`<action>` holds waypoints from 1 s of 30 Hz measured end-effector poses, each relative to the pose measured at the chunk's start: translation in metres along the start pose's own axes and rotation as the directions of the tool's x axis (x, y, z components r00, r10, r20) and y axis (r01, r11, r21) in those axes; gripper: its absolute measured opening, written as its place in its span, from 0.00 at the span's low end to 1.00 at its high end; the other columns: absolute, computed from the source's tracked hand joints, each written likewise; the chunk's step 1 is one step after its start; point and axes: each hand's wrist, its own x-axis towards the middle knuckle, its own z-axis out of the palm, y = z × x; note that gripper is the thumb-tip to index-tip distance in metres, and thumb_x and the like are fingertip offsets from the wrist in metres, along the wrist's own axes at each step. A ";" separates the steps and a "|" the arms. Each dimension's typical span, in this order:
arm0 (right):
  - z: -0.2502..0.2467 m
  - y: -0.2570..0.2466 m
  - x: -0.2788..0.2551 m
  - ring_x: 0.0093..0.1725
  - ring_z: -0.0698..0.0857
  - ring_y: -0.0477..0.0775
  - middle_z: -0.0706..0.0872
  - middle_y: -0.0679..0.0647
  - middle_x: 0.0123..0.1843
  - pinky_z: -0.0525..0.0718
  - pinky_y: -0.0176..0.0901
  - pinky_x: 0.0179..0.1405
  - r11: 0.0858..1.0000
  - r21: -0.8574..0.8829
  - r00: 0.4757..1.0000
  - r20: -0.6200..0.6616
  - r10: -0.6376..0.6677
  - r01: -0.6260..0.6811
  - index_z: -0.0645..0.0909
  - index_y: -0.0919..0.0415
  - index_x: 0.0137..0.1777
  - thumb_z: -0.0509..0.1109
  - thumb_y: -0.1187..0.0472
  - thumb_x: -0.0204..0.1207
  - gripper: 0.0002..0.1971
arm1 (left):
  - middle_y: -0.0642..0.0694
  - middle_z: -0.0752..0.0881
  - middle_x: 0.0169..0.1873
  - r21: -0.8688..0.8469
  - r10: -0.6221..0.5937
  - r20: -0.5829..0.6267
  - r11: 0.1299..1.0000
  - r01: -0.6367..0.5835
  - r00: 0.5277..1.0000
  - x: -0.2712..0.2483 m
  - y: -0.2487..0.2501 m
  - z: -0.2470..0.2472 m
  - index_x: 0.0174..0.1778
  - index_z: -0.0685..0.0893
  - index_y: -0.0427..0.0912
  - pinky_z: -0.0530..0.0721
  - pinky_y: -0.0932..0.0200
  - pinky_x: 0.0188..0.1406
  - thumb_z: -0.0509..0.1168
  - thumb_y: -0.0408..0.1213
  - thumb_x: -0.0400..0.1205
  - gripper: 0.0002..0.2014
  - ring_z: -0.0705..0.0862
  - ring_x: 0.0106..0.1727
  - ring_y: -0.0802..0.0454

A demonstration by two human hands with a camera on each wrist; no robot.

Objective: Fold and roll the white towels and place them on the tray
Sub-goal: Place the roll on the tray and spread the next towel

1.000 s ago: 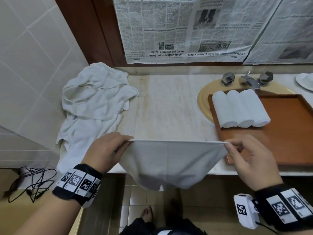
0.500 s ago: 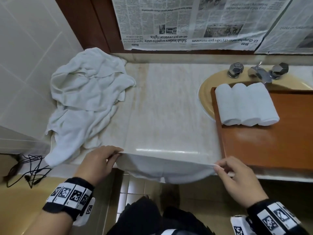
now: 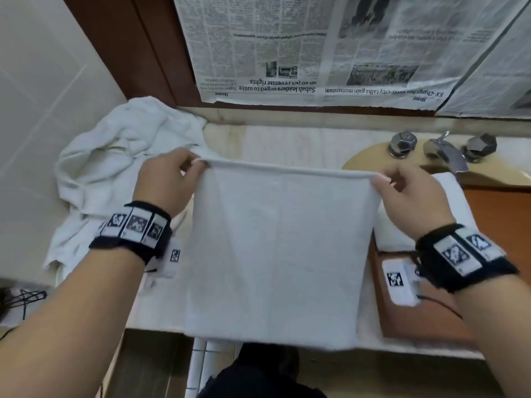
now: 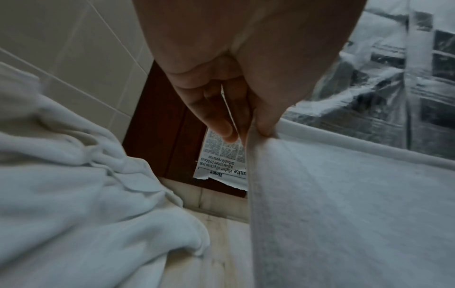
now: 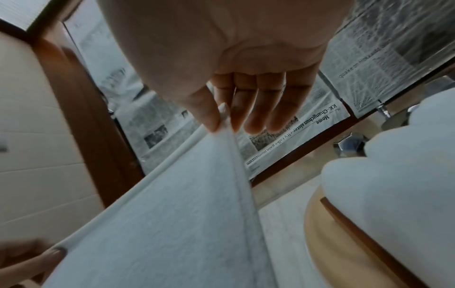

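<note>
left hand (image 3: 163,179): fingers pinching the top left corner of the white towel (image 3: 275,254)
right hand (image 3: 413,196): same deal, pinching the top right corner
white towel: stretched flat between both hands, hanging over the bench (image 3: 287,142), bottom edge past the front lip
tray (image 3: 500,214): on the right, rolled towels (image 3: 457,208) on it
towel pile (image 3: 115,173): crumpled, far left of the bench

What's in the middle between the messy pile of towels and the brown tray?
In the head view, the white towel fills that stretch, held up by the left hand and right hand, between the towel pile and the tray.
</note>
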 end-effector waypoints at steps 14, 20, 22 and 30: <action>0.098 -0.002 0.232 0.51 0.80 0.60 0.83 0.54 0.53 0.74 0.48 0.49 0.948 -0.157 0.956 0.058 0.287 -0.276 0.76 0.55 0.58 0.62 0.52 0.89 0.07 | 0.44 0.92 0.46 0.014 -0.329 0.143 0.944 0.331 0.933 0.196 -0.025 0.120 0.47 0.90 0.50 0.84 0.53 0.57 0.67 0.53 0.82 0.12 0.87 0.56 0.39; 0.127 0.010 0.265 0.58 0.84 0.62 0.86 0.57 0.63 0.81 0.48 0.57 0.915 -0.144 0.918 0.075 0.389 -0.376 0.80 0.57 0.68 0.63 0.57 0.88 0.12 | 0.46 0.92 0.50 -0.108 -0.476 0.207 0.857 0.503 0.855 0.200 -0.022 0.159 0.56 0.90 0.52 0.86 0.54 0.54 0.67 0.50 0.82 0.12 0.87 0.52 0.44; 0.134 0.011 0.267 0.58 0.87 0.64 0.87 0.59 0.64 0.86 0.53 0.61 0.891 -0.161 0.890 0.109 0.443 -0.424 0.77 0.55 0.73 0.67 0.55 0.86 0.17 | 0.46 0.90 0.60 -0.110 -0.479 0.286 0.844 0.525 0.830 0.195 -0.019 0.169 0.69 0.84 0.53 0.84 0.54 0.62 0.67 0.50 0.84 0.18 0.87 0.59 0.44; 0.142 0.016 0.269 0.44 0.91 0.67 0.91 0.64 0.43 0.90 0.58 0.54 0.808 -0.377 0.787 0.259 0.561 -0.452 0.85 0.70 0.49 0.70 0.55 0.80 0.15 | 0.46 0.85 0.67 -0.218 -0.301 0.360 0.893 0.393 0.883 0.130 0.020 0.168 0.83 0.67 0.48 0.78 0.52 0.70 0.69 0.50 0.85 0.32 0.82 0.70 0.46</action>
